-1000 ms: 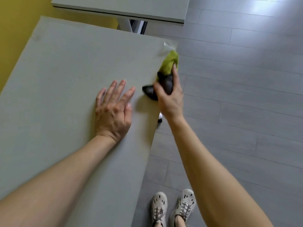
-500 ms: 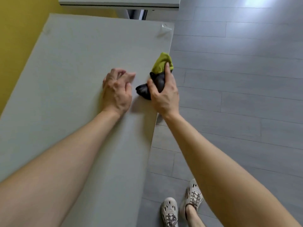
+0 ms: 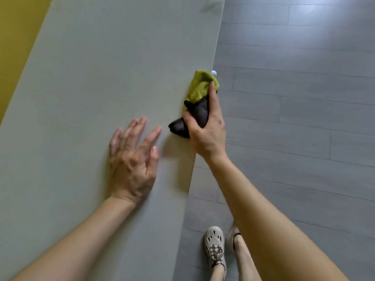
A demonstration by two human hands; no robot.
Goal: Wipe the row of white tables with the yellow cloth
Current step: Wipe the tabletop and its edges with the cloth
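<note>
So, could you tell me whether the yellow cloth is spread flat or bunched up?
Bunched up: the right hand grips the yellow cloth as a crumpled wad at the table edge.

Right hand (image 3: 207, 134) grips yellow cloth (image 3: 199, 88) at white table (image 3: 101, 78) right edge; left hand (image 3: 132, 161) flat on tabletop, fingers spread. Grey floor (image 3: 304, 98), pale shoes (image 3: 215, 245) below.

1. The table (image 3: 101, 78) is pale grey-white.
2. The cloth (image 3: 199, 88) is yellow-green with a dark grey part.
3. The floor (image 3: 294, 118) on the right has grey planks.
4. The wall (image 3: 16, 37) far left is yellow.
5. The shoe (image 3: 215, 244) is cream.
</note>
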